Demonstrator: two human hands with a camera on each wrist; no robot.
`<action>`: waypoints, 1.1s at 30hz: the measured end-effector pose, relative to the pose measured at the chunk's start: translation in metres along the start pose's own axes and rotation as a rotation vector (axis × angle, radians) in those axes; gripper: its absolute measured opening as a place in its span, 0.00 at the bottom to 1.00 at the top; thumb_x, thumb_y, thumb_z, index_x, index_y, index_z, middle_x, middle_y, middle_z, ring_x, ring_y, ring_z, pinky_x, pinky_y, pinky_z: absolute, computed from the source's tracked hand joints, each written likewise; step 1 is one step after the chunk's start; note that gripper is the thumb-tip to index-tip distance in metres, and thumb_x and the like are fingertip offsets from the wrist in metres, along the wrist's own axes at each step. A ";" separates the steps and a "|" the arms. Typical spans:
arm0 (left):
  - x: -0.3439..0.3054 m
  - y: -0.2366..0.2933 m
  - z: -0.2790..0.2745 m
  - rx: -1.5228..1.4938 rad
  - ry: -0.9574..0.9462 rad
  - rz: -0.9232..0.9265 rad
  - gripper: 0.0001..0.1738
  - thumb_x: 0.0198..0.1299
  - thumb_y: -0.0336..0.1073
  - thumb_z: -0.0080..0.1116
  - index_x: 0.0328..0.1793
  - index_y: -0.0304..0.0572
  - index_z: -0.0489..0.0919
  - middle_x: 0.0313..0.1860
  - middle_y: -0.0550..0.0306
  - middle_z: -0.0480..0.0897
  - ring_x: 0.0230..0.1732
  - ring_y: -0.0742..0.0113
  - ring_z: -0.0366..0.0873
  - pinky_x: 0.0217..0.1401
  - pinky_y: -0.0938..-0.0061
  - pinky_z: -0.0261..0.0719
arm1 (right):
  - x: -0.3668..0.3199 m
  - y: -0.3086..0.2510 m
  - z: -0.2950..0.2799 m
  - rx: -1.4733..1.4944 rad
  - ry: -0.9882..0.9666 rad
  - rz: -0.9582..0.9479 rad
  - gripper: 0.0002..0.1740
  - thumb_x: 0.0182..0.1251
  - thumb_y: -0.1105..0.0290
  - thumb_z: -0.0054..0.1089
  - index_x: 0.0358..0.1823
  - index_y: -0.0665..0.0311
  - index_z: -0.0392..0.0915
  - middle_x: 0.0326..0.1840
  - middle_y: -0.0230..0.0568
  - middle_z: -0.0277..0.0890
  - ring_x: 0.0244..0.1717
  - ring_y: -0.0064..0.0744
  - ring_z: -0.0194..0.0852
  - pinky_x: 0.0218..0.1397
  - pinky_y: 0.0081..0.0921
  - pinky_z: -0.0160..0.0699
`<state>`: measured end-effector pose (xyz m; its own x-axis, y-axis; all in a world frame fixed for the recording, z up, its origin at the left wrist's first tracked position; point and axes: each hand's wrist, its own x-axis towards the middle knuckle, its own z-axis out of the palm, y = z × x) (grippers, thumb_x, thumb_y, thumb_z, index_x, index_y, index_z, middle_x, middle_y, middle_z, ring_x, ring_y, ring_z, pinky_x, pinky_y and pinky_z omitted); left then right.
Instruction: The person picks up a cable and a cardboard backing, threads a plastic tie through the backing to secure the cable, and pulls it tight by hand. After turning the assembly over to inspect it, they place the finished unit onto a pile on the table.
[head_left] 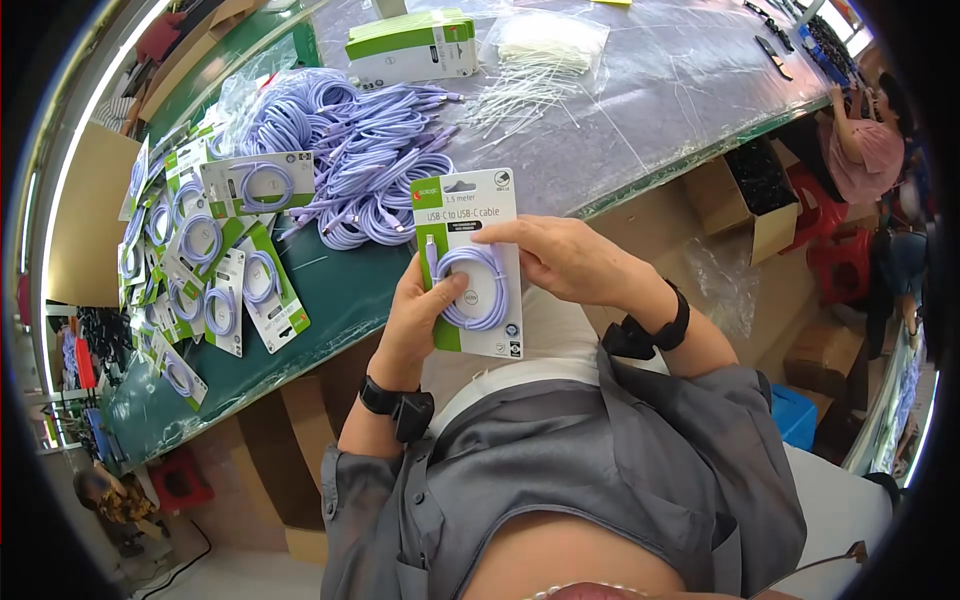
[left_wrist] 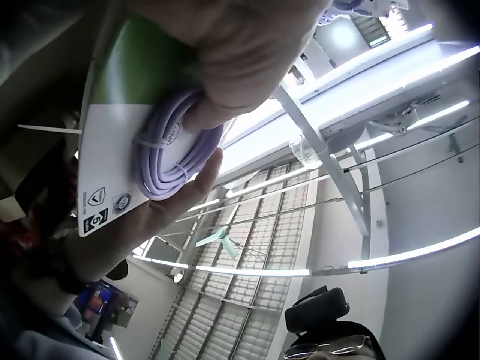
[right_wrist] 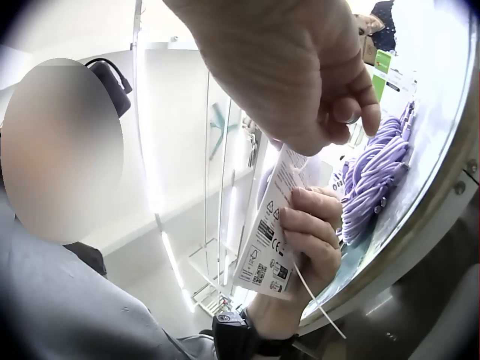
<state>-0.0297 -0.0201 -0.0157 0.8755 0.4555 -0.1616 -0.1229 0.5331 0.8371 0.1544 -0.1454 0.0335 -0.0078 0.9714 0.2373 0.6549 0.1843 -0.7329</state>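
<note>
In the head view the left hand [head_left: 415,305] grips a white and green cable card [head_left: 508,215] upright, its thumb across a coiled lilac cable [head_left: 497,290] and its fingers behind. The right hand [head_left: 575,260] rests a straight index fingertip on the card's front, above the coil; its other fingers are bent beside the edge. The left wrist view shows the left hand [left_wrist: 240,60] thumb on the coil [left_wrist: 157,165]. From the right wrist, the card's printed back [right_wrist: 262,251] shows, with left fingers [right_wrist: 311,225] against it and a thin white strip [right_wrist: 319,301] sticking out.
On the green table [head_left: 330,300], carded cables [head_left: 265,280] pile at the left beside loose lilac cables [head_left: 350,150]. Stacked cards [head_left: 410,55] and a bag of white ties [head_left: 540,60] lie further back. Open boxes [head_left: 745,190] stand beyond the table's right side.
</note>
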 end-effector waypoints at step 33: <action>0.010 -0.011 0.004 -0.093 0.043 -0.105 0.21 0.62 0.28 0.55 0.61 0.36 0.69 0.51 0.54 0.79 0.47 0.68 0.80 0.51 0.74 0.81 | -0.003 0.041 0.021 0.107 0.487 0.138 0.13 0.55 0.84 0.56 0.42 0.63 0.73 0.37 0.44 0.73 0.35 0.39 0.72 0.40 0.32 0.74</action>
<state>-0.0177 -0.0246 -0.0242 0.8654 0.4225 -0.2693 -0.0762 0.6421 0.7628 0.1652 -0.1376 -0.0106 0.4428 0.8099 0.3847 0.5440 0.0984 -0.8333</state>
